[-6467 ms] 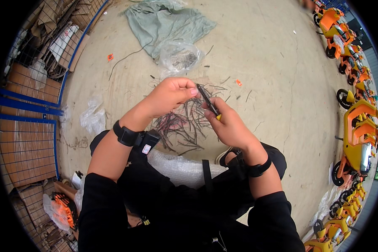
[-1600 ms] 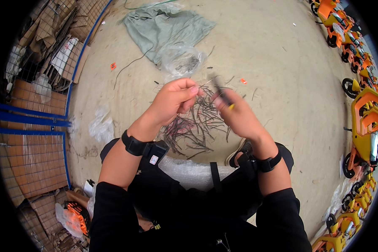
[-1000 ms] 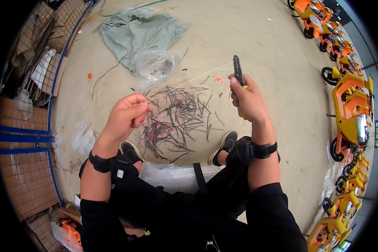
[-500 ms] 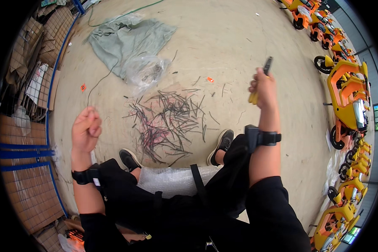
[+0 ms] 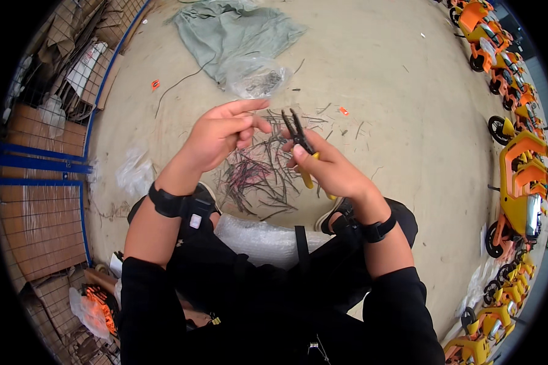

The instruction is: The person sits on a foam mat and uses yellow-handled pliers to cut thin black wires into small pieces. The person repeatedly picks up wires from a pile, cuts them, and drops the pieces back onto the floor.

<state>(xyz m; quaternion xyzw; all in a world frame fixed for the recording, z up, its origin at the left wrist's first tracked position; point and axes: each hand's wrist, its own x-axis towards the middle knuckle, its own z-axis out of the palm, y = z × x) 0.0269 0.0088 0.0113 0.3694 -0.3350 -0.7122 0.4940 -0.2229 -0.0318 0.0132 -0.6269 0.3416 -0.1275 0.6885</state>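
Observation:
My right hand grips a pair of pliers with dark jaws and yellow handles. The jaws point away from me and stand slightly apart. Just left of their tips is my left hand, its index finger stretched out and the other fingers loosely bent; I see nothing held in it. Below both hands, a loose heap of short dark wire pieces, with some reddish strands among them, lies on the floor between my feet.
Beyond the heap are a clear plastic bag with bits in it and a grey-green sheet. A long thin wire lies left of them. Blue-framed mesh borders the left; yellow-orange scooters line the right. Bubble wrap lies before me.
Both hands have come inward over the wire heap, the right bringing the pliers, whose jaws now show apart. My left fingers have gone from curled to partly stretched. The view has shifted.

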